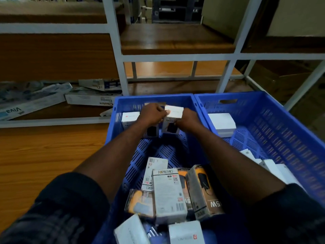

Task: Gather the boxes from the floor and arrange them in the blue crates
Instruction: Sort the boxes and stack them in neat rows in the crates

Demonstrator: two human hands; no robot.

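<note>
Two blue crates stand side by side on the wooden floor, the left crate (112, 124) and the right crate (274, 124). At the far end of the left crate both hands grip an upright white box (173, 117): my left hand (152, 114) holds its left side, my right hand (187, 118) its right side. Another white box (130, 118) stands upright just left of it against the far wall. A jumble of several product boxes (168, 192), white and orange-black, lies at the near end of the same crate.
The right crate holds a flat white box (222, 123) and more white boxes (274, 168) near its front. Behind the crates rises a white metal shelving frame (121, 71) with wooden boards. Long flat cartons (91, 99) lie on its lowest shelf at left.
</note>
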